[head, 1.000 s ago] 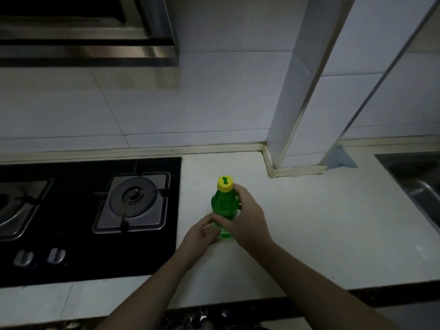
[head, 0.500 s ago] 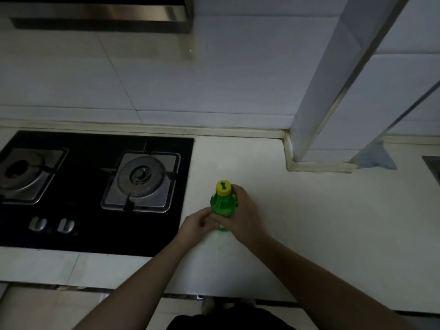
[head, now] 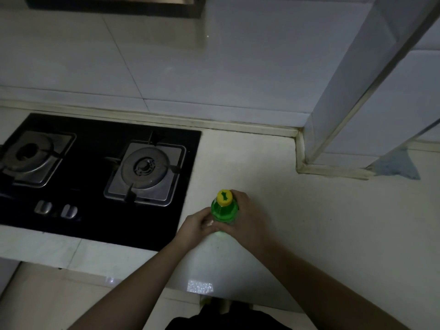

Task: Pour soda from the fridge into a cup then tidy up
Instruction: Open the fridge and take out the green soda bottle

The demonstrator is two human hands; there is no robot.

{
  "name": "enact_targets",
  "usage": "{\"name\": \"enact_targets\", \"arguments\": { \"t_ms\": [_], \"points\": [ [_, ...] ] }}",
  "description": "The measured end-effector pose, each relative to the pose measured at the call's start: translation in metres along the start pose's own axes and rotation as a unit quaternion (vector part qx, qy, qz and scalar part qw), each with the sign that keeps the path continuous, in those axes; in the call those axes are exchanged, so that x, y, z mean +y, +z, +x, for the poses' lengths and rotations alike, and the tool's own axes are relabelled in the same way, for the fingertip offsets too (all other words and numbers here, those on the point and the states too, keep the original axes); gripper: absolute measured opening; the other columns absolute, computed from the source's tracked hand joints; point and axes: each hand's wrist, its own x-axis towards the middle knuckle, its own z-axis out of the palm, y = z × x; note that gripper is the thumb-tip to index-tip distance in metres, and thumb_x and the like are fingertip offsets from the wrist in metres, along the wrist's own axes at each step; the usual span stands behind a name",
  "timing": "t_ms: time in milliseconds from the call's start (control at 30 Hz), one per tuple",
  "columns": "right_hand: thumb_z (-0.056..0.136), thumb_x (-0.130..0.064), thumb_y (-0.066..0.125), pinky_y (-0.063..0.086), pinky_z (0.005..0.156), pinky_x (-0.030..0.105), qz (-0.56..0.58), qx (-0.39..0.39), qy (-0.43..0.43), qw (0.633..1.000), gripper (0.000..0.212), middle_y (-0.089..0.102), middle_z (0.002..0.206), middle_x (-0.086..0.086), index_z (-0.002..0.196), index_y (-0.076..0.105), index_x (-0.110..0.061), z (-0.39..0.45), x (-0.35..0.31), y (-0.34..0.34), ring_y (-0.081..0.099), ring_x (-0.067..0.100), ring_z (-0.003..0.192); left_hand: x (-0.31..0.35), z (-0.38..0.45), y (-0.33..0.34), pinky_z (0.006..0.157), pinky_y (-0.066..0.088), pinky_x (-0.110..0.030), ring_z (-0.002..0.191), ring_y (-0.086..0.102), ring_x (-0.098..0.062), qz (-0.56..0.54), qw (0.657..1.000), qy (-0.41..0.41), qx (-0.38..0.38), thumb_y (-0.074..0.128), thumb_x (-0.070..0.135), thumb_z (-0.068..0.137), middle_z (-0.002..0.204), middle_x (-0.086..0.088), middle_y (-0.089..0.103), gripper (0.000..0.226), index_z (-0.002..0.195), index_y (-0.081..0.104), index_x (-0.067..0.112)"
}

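A green soda bottle (head: 223, 210) with a yellow cap (head: 224, 197) stands upright on the white counter (head: 309, 222), just right of the hob. My right hand (head: 247, 216) wraps around its right side, fingers curled behind the shoulder. My left hand (head: 198, 226) grips its lower left side. The bottle's lower body is hidden by both hands. No cup is in view.
A black two-burner gas hob (head: 95, 172) fills the counter's left part, with two knobs (head: 56, 209) at its front. A tiled pillar (head: 352, 110) juts out at the back right, a blue cloth (head: 400, 166) beside its foot. The counter's front edge runs below my forearms.
The camera has tilted down and moved closer, so the bottle is seen more from above. Both hands stay on the bottle, which has hardly moved on the counter.
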Motion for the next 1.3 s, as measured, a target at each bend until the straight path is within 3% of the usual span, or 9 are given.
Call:
{"name": "enact_targets", "arguments": {
  "t_ms": [100, 367, 500, 633, 733, 833, 933, 1100, 1300],
  "points": [
    [0.070, -0.032, 0.081, 0.032, 0.086, 0.002, -0.016, -0.016, -0.019, 1.000, 0.067, 0.048, 0.116, -0.007, 0.126, 0.049, -0.014, -0.005, 0.002, 0.002, 0.042, -0.008, 0.101, -0.001, -0.002, 0.002, 0.074, 0.040, -0.002, 0.083, 0.057, 0.023, 0.023, 1.000, -0.002, 0.004, 0.077, 0.012, 0.081, 0.091, 0.024, 0.062, 0.033, 0.110, 0.062, 0.010],
    [0.074, -0.027, 0.077, 0.038, 0.095, 0.020, -0.024, -0.033, -0.032, 0.999, 0.072, 0.045, 0.131, -0.006, 0.136, 0.039, -0.023, -0.007, 0.006, 0.002, 0.045, 0.004, 0.116, 0.002, -0.011, 0.006, 0.072, 0.040, -0.004, 0.081, 0.060, 0.015, 0.073, 0.997, -0.015, 0.004, 0.070, 0.018, 0.088, 0.093, 0.009, 0.066, 0.032, 0.117, 0.060, 0.012],
    [0.076, -0.029, 0.074, 0.043, 0.097, 0.028, -0.039, -0.050, -0.035, 0.997, 0.073, 0.045, 0.135, -0.008, 0.138, 0.036, -0.029, -0.006, 0.009, -0.002, 0.046, 0.007, 0.119, 0.005, -0.018, 0.012, 0.083, 0.047, -0.016, 0.095, 0.065, -0.002, 0.064, 0.997, -0.031, 0.012, 0.067, 0.024, 0.090, 0.106, 0.004, 0.068, 0.038, 0.125, 0.056, 0.016],
    [0.075, -0.036, 0.074, 0.044, 0.099, 0.035, -0.041, -0.074, -0.022, 0.996, 0.079, 0.045, 0.136, -0.008, 0.142, 0.032, -0.031, -0.007, 0.019, -0.005, 0.046, 0.008, 0.122, 0.010, -0.027, 0.018, 0.090, 0.051, -0.026, 0.099, 0.064, -0.004, 0.064, 0.996, -0.049, 0.029, 0.065, 0.035, 0.090, 0.112, 0.006, 0.066, 0.045, 0.131, 0.051, 0.020],
    [0.077, -0.048, 0.071, 0.043, 0.100, 0.037, -0.051, -0.079, 0.017, 0.995, 0.083, 0.044, 0.140, -0.001, 0.145, 0.029, -0.024, -0.015, 0.031, -0.007, 0.045, 0.014, 0.124, 0.017, -0.035, 0.021, 0.093, 0.051, -0.030, 0.103, 0.063, -0.008, 0.082, 0.992, -0.091, 0.032, 0.060, 0.044, 0.092, 0.122, 0.003, 0.062, 0.052, 0.138, 0.046, 0.025],
    [0.078, -0.073, 0.044, 0.043, 0.100, 0.040, -0.115, -0.078, 0.054, 0.989, 0.086, 0.047, 0.139, 0.004, 0.143, 0.033, -0.018, -0.030, 0.044, -0.008, 0.047, 0.020, 0.124, 0.027, -0.048, 0.022, 0.101, 0.041, -0.027, 0.124, 0.052, -0.018, 0.167, 0.977, -0.136, 0.013, 0.055, 0.042, 0.094, 0.144, -0.004, 0.048, 0.062, 0.148, 0.036, 0.018],
    [0.081, -0.078, 0.019, 0.047, 0.091, 0.041, -0.203, -0.111, 0.019, 0.973, 0.086, 0.056, 0.123, 0.006, 0.132, 0.047, -0.016, -0.046, 0.053, -0.011, 0.055, 0.024, 0.112, 0.035, -0.064, 0.023, 0.105, 0.040, -0.032, 0.133, 0.043, -0.020, 0.268, 0.955, -0.129, -0.006, 0.049, 0.049, 0.095, 0.150, -0.003, 0.040, 0.067, 0.151, 0.027, 0.020],
    [0.085, -0.062, 0.025, 0.047, 0.086, 0.037, -0.341, -0.157, -0.064, 0.925, 0.070, 0.060, 0.119, 0.005, 0.130, 0.052, -0.016, -0.061, 0.051, -0.012, 0.058, 0.024, 0.105, 0.040, -0.086, 0.025, 0.107, 0.036, -0.045, 0.138, 0.033, -0.023, 0.397, 0.910, -0.113, -0.034, 0.045, 0.059, 0.091, 0.154, -0.003, 0.029, 0.084, 0.155, 0.007, 0.022],
    [0.077, -0.054, 0.050, 0.050, 0.068, 0.037, -0.423, -0.187, -0.092, 0.882, 0.050, 0.065, 0.103, 0.007, 0.109, 0.064, -0.019, -0.082, 0.037, 0.003, 0.063, 0.025, 0.082, 0.043, -0.115, 0.029, 0.105, 0.036, -0.042, 0.137, 0.035, -0.023, 0.432, 0.887, -0.160, -0.025, 0.033, 0.067, 0.092, 0.152, -0.002, 0.034, 0.078, 0.153, 0.018, 0.022]
  ]
}}
